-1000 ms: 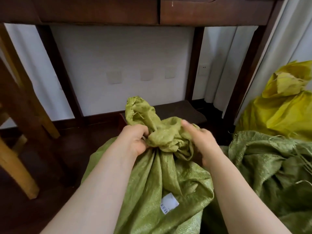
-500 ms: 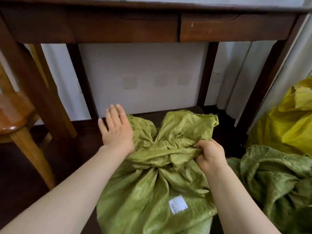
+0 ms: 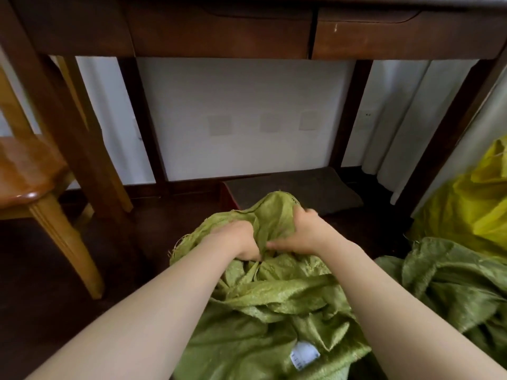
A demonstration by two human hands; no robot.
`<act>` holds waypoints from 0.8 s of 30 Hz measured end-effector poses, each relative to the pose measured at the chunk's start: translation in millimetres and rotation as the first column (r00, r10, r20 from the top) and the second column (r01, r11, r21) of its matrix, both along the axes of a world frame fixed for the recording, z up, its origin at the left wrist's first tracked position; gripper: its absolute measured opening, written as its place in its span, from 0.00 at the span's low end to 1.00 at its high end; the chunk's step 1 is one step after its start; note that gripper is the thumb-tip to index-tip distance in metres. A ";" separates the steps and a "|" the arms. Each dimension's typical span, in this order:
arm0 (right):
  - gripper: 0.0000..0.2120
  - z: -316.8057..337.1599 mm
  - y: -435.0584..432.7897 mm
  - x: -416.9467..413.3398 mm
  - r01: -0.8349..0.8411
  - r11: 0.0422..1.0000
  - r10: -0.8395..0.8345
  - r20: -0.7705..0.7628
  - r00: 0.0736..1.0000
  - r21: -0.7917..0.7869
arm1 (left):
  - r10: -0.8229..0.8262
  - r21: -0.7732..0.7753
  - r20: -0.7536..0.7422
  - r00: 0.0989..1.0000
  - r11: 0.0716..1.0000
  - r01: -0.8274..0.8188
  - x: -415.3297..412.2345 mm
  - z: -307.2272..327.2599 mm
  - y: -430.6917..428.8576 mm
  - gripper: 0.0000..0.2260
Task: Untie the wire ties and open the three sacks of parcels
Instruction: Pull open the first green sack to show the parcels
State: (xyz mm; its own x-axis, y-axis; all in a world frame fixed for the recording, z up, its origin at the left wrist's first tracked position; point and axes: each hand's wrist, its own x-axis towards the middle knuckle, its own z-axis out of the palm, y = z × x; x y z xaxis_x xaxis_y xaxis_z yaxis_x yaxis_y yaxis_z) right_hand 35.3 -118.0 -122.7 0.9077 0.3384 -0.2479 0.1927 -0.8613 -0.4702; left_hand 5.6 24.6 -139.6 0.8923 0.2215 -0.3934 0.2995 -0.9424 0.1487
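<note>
Between my forearms sits the green sack (image 3: pixel 260 311) — my left hand (image 3: pixel 236 239), flat and free half a second back, now bunches mouth fabric beside my right hand (image 3: pixel 304 234), both curled into cloth. Neck looser, no tie visible — probably opening. Beyond: second green sack (image 3: pixel 444 275), yellow sack (image 3: pixel 472 204).

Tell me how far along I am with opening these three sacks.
Done: hard to confirm; the darker green sack on the right lies slack and rumpled, perhaps already opened. In hand: left hand and right hand both grip the gathered mouth of the labelled green sack; no wire tie shows. Left: probably the yellow sack at far right, its neck unclear.
</note>
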 end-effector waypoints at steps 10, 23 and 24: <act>0.12 -8.0 4.6 24.7 0.143 0.989 -0.148 0.136 0.980 0.044 | 0.293 -0.224 0.311 0.904 0.947 -0.230 2.5 16.0 33.7 0.18; 0.14 42.9 -33.7 53.1 0.333 0.819 -0.407 0.063 0.911 0.467 | 0.257 -0.432 -0.005 0.967 0.871 -0.234 -10.7 31.1 79.4 0.36; 0.12 39.5 -32.6 51.7 0.366 0.771 -0.405 -0.043 0.913 0.521 | 0.313 -0.591 -0.062 0.948 0.754 -0.287 -13.1 30.9 74.5 0.40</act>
